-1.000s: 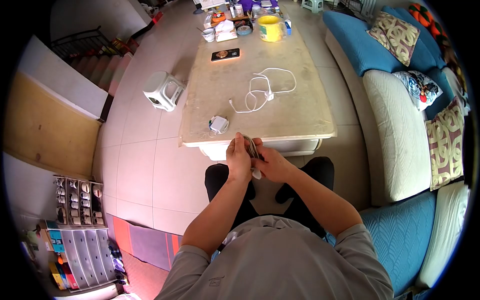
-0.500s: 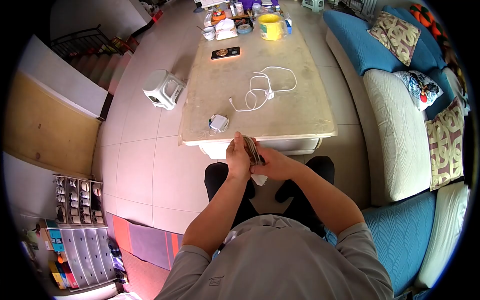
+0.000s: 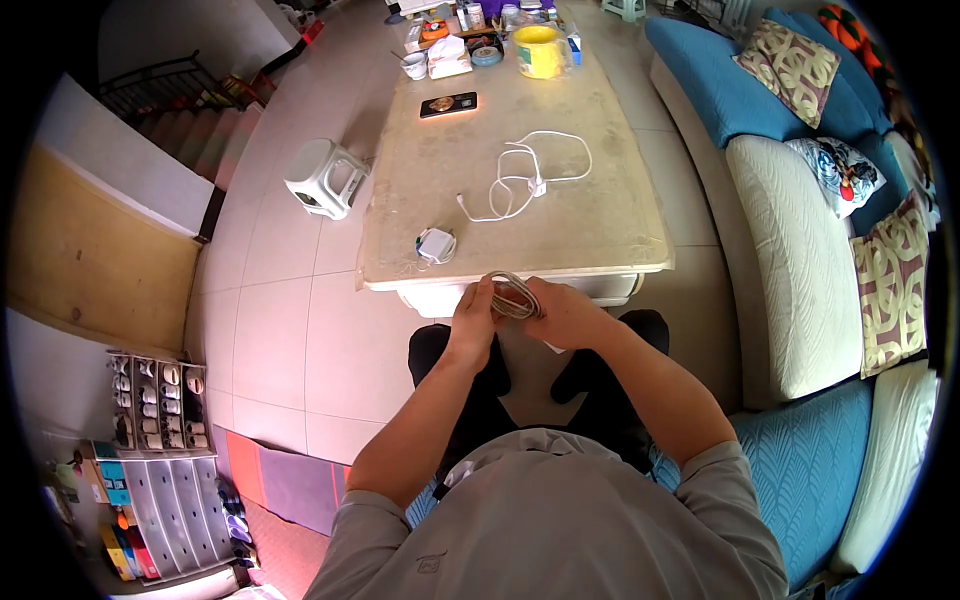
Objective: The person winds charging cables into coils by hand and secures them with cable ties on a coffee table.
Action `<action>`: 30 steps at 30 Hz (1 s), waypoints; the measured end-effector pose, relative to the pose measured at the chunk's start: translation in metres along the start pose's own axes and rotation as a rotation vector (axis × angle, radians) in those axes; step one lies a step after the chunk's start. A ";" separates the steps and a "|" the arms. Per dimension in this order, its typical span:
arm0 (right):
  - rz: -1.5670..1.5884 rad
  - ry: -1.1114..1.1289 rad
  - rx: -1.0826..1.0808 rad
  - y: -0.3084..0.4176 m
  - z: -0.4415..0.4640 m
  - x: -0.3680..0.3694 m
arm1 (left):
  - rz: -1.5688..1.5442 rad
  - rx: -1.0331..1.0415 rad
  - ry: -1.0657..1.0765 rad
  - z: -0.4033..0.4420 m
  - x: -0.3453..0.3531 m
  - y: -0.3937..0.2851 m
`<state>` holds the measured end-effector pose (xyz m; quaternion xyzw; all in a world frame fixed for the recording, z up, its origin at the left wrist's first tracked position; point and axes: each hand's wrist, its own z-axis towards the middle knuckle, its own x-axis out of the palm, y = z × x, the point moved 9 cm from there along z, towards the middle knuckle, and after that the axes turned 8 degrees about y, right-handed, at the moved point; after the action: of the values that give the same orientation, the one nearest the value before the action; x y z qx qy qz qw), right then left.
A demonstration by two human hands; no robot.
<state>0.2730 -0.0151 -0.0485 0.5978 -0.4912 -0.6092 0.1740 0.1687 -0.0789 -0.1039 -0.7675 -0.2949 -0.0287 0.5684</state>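
Note:
A coiled, light grey cable (image 3: 515, 295) is held between my two hands, just off the near edge of the table. My left hand (image 3: 473, 318) is closed on the left side of the coil. My right hand (image 3: 566, 314) grips its right side, and a bit of something white (image 3: 553, 347) shows beneath that hand. On the table near my left hand lies a white charger (image 3: 436, 245) with its cord wound round it. Farther up, a loose white cable (image 3: 538, 187) with a plug spreads out in loops.
The table (image 3: 600, 235) carries a phone (image 3: 448, 105), a yellow container (image 3: 540, 52), a tissue pack (image 3: 449, 58) and a cup (image 3: 414, 66) toward its far end. A white stool (image 3: 326, 178) stands left of it. Sofas (image 3: 795, 240) line the right side.
My hands have turned the coil so that its loops now face up and show more fully. My right hand has shifted slightly right, and the white piece below it is mostly hidden.

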 end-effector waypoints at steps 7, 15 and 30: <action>0.015 0.070 -0.014 0.003 0.001 -0.005 | 0.134 -0.178 0.059 -0.011 0.003 -0.012; -0.120 0.224 -0.063 0.005 -0.001 0.006 | 1.303 0.379 0.372 -0.027 0.049 -0.086; -0.009 0.454 -0.021 0.016 -0.012 0.012 | 1.645 -0.022 0.566 -0.025 0.060 -0.026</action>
<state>0.2749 -0.0362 -0.0396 0.7199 -0.4305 -0.4647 0.2835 0.2126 -0.0713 -0.0506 -0.7065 0.5060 0.1985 0.4533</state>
